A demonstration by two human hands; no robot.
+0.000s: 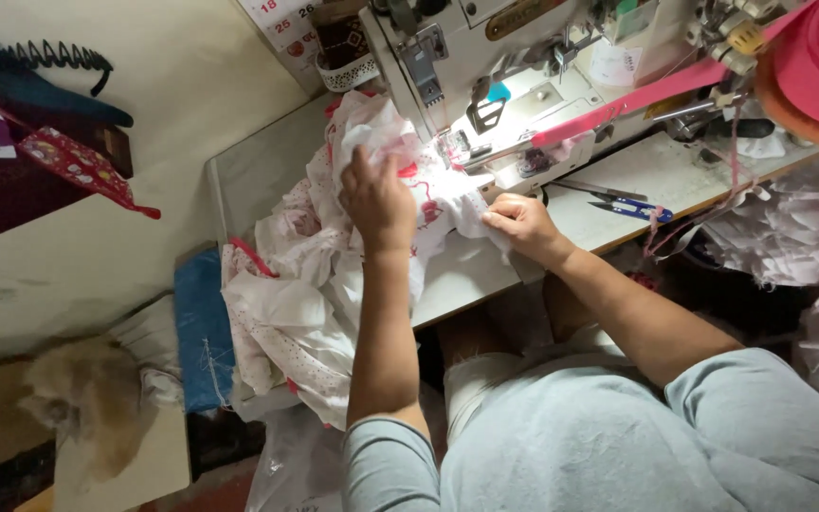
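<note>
Left hand [378, 201] palm-down gripping white fabric [315, 284], right hand [520, 225] pinching its edge

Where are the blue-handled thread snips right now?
In the head view, the blue-handled thread snips lie on the sewing table, right of the right hand, below the sewing machine.
</note>
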